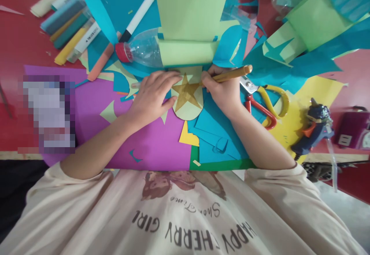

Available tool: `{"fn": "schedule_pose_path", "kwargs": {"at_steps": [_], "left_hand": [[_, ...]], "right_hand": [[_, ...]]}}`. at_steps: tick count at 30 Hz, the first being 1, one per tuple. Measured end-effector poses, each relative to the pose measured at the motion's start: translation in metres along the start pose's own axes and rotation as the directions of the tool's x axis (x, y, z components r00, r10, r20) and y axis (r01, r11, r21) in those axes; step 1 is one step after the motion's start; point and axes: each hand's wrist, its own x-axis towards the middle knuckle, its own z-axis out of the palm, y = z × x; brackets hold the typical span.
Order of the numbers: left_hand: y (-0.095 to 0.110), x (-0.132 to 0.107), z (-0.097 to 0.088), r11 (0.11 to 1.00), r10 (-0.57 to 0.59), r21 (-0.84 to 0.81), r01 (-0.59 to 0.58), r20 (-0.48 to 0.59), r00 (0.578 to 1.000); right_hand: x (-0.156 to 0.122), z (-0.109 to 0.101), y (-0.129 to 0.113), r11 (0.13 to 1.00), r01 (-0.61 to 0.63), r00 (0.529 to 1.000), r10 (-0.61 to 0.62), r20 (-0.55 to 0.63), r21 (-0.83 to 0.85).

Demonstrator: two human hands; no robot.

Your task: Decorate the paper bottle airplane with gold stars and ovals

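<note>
A gold star [187, 92] lies on a pale green rounded paper piece [189, 110] in the middle of the table. My left hand [154, 93] rests flat on the paper with fingers spread, its fingertips touching the star's left side. My right hand [224, 91] is closed round a gold-brown pen [231, 74], whose tip meets the star's right point.
A plastic bottle [141, 49] wrapped in green paper lies just behind the star. Markers [71, 27] sit at the far left, scissors [264, 103] and a glue gun [315, 126] to the right. Purple [150, 143], blue and yellow paper sheets cover the red table.
</note>
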Motion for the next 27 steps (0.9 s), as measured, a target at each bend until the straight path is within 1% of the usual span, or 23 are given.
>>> {"fn": "schedule_pose_path", "kwargs": {"at_steps": [7,18,21,27], "left_hand": [[0.0011,0.0006,-0.0002,1.0,-0.002,0.008,0.002,-0.001,1.0],[0.0005,0.0,-0.0006,1.0,-0.006,0.011,0.006,-0.003,1.0],[0.0008,0.0004,-0.0002,1.0,-0.011,0.009,0.011,-0.004,1.0],[0.0004,-0.0003,-0.0002,1.0,-0.004,0.01,0.004,-0.011,1.0]], "right_hand": [[-0.0003,-0.0001,-0.0003,1.0,-0.019,1.0,0.019,0.001,0.005],[-0.0005,0.0,-0.0016,1.0,0.0,1.0,0.0,-0.009,0.003],[-0.0004,-0.0001,-0.0022,1.0,0.01,0.999,-0.01,-0.031,0.008],[0.0003,-0.0001,-0.0022,1.0,-0.025,0.998,0.025,-0.05,0.002]]}}
